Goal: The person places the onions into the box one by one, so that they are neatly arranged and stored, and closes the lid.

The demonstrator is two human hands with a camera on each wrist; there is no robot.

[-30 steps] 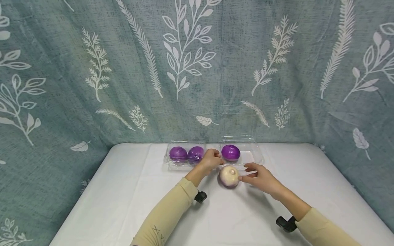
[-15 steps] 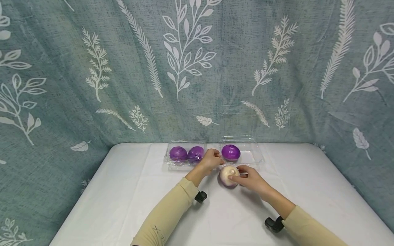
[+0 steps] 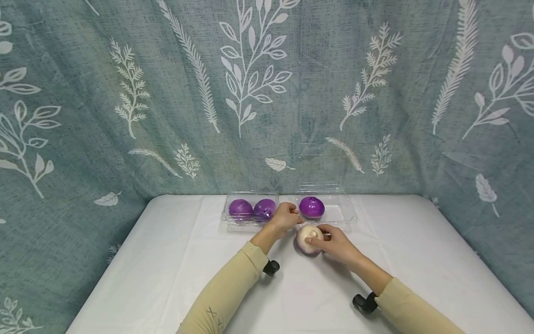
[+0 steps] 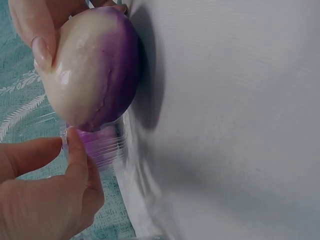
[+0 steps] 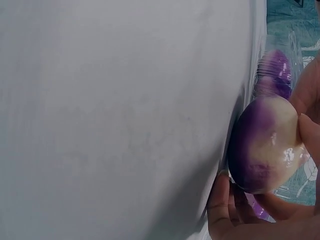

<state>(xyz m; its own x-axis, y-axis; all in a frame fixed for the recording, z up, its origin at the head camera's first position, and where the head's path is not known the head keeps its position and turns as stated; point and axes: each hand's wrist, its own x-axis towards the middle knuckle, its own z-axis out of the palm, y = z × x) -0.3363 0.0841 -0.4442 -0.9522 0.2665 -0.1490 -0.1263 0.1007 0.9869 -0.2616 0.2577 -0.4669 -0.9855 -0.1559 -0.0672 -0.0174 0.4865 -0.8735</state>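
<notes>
A rounded purple-and-white turnip [image 3: 302, 235] sits on the white tabletop in front of the open clear plastic box [image 3: 349, 214], pale side up. My right hand [image 3: 339, 245] grips it from the right, thumb on the pale top and fingers around the far side. In the right wrist view the turnip [image 5: 262, 142] lies between thumb and fingers. My left hand [image 3: 285, 218] pinches the near left edge of the open box, thumb against forefinger. The left wrist view shows this pinch just below the turnip [image 4: 90, 70]. Another purple turnip [image 3: 311, 208] fills the box's left half.
To the left stands a second clear box [image 3: 226, 213] with two purple turnips [image 3: 240, 209] inside, partly behind my left hand. A leaf-patterned green curtain [image 3: 267, 93] hangs right behind the table's back edge. The white tabletop [image 3: 167, 278] stretches toward me.
My right hand has moved left from beside the turnip and now grips it, thumb on top. My left hand stays at the box edge, and the turnip has hardly moved.
</notes>
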